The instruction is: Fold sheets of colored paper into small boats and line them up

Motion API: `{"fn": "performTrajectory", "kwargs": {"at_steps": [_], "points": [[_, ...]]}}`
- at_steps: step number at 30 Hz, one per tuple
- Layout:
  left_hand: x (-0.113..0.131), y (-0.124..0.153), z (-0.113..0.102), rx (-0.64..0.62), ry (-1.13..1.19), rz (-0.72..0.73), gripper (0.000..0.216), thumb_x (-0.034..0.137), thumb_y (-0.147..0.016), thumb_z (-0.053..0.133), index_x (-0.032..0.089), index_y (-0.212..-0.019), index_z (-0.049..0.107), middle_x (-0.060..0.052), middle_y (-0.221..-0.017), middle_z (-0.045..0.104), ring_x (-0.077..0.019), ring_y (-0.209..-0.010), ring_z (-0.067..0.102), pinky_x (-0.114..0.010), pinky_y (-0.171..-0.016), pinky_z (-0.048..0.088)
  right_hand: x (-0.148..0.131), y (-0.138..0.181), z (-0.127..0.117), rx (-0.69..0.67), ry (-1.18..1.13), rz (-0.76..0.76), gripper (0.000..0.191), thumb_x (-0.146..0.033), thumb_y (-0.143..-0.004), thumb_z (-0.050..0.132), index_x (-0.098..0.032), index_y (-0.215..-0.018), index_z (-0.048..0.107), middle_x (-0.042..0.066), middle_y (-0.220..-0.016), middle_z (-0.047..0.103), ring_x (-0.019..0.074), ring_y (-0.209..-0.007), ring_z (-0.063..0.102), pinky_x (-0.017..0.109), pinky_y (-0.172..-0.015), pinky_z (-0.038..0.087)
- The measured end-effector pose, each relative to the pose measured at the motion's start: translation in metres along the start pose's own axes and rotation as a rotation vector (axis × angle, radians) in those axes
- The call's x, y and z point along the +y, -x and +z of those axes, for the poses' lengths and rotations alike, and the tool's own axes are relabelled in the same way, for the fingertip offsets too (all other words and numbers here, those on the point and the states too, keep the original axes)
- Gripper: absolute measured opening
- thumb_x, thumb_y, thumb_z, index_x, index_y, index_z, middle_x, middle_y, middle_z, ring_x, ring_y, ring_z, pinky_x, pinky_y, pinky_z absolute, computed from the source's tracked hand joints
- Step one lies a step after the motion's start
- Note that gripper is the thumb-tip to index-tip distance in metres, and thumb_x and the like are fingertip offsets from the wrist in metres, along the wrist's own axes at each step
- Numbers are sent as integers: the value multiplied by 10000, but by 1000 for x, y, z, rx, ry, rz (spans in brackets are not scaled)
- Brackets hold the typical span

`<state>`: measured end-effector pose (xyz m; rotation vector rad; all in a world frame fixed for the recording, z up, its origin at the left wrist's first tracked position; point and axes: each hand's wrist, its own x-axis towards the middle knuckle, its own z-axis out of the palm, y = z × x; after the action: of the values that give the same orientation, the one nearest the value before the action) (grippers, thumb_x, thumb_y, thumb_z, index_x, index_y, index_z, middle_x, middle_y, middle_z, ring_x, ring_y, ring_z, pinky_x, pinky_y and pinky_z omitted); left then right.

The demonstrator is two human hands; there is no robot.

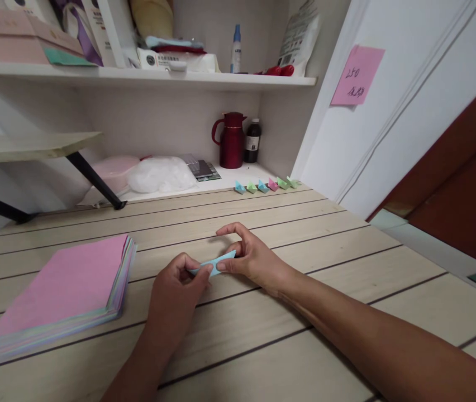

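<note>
Between my two hands is a small piece of folded light-blue paper (223, 258), held just over the wooden table (271, 346). My left hand (181, 285) pinches its left end between thumb and fingers. On its right part, the thumb and a bent finger of my right hand (248, 259) grip the paper, while the index finger reaches out to the left above it. Fingers hide part of the fold. At the back edge of the table stands a row of several small folded paper boats (263, 186) in blue, green and pink.
A thick stack of coloured paper (66, 279), pink on top, lies at the left. Behind the table are a red jug (232, 142), a dark bottle (253, 142) and a white plastic bag (160, 174). A black bracket (95, 178) supports a raised board at the left.
</note>
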<state>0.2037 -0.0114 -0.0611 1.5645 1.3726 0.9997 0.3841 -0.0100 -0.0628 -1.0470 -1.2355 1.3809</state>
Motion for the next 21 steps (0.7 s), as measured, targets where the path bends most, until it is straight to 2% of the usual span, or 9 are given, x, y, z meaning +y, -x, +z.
{"fn": "performTrajectory", "kwargs": {"at_steps": [5,11,14,16,19,21], "points": [[2,0,1,28,8,-60,376,537,-709,687,205,-606,543,45,-438,578,-89,-436,408,-210,-462,283,-3,-2,1,-3,-7,60,611,-155,-621,803,-244,-1160,530,-78,-627,568,89,-531,480,210,-527,321],[6,2,1,81,139,-105,382,551,-732,669,206,-652,526,53,-446,557,-92,-367,440,-213,-406,324,-5,-4,-1,9,-3,77,625,-187,-603,820,-225,-1158,535,-68,-624,590,119,-560,540,235,-552,348],[7,3,-4,182,225,-133,367,539,-728,687,208,-833,568,78,-435,531,-106,-367,440,-211,-383,328,-7,-4,-2,21,-19,85,644,-217,-595,841,-219,-1158,529,-66,-625,600,126,-568,554,239,-564,348],[6,2,-7,207,266,-118,484,546,-720,698,201,-1037,573,86,-442,536,-114,-381,451,-212,-394,335,-7,-4,-3,29,-37,87,659,-235,-596,851,-214,-1166,521,-55,-638,620,137,-598,575,250,-601,371],[-1,-2,-6,165,380,-30,734,622,-716,668,157,-1259,501,46,-562,628,-121,-460,535,-248,-514,434,-8,-1,-1,62,-67,62,689,-266,-597,867,-207,-1183,510,-50,-636,625,139,-619,580,263,-650,391],[-6,-6,-1,119,527,-15,886,723,-655,643,108,-1278,506,-3,-657,666,-158,-583,616,-297,-623,490,-8,1,1,92,-80,13,695,-289,-606,870,-215,-1194,506,-55,-642,616,136,-628,576,268,-669,398]]}}
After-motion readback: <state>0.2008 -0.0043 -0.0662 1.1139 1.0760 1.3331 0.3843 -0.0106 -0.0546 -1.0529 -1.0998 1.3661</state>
